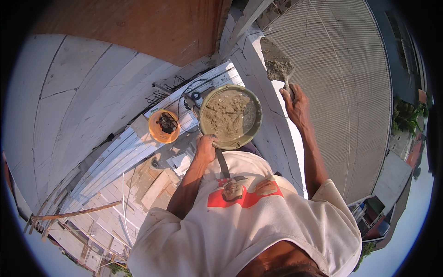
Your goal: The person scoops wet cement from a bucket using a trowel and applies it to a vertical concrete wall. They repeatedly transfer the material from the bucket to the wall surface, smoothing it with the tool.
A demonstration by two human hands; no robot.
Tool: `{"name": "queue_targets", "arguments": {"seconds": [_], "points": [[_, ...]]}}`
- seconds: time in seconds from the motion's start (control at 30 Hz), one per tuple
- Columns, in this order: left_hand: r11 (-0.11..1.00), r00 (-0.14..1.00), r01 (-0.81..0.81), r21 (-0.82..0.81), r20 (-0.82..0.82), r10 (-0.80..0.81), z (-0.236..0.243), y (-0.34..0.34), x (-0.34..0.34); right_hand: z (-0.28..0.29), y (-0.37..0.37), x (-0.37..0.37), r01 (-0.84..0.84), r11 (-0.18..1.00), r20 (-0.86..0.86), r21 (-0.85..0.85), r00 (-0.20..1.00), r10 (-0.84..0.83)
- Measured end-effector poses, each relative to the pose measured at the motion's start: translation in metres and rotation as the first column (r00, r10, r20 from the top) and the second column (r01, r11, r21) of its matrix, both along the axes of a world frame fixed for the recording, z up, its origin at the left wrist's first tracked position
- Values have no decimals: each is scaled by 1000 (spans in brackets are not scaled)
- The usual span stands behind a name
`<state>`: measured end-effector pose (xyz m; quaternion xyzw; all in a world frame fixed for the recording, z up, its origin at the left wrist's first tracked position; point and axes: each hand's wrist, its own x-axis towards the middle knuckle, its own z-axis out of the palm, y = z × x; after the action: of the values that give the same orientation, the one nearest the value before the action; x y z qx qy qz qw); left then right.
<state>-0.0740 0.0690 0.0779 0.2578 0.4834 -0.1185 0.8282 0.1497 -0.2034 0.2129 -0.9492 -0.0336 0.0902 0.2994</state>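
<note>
My left hand is closed on the near left rim of a round olive bucket, in front of my waist. Wet grey-brown mortar fills much of the bucket. Out to the right, my right hand wraps round the handle of a trowel. A thick load of mortar covers the trowel's blade, hiding most of it. The blade is over or beside the top of a pale block wall; whether it touches cannot be made out.
Left of the bucket, an orange bucket with dark items stands on metal sheeting, beside a black cable. A corrugated roof spreads beyond the wall at right. A brown board overhangs the far left. Lower ground shows at lower left.
</note>
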Motion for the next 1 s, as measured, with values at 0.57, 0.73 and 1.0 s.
{"name": "queue_targets", "arguments": {"seconds": [0.57, 0.73, 1.0], "points": [[989, 987, 148, 22, 66, -149, 3, -1, -10, -86, 43, -20, -835, 547, -441, -62, 515, 735], [996, 997, 73, 48, 35, -75, 11, -5, -11, -87, 30, -42, -793, 591, -428, 146, 488, 761], [1000, 998, 13, 1, 61, -13, 0, -3, -15, -65, 15, -74, -505, 768, -410, 394, 651, 639]]}}
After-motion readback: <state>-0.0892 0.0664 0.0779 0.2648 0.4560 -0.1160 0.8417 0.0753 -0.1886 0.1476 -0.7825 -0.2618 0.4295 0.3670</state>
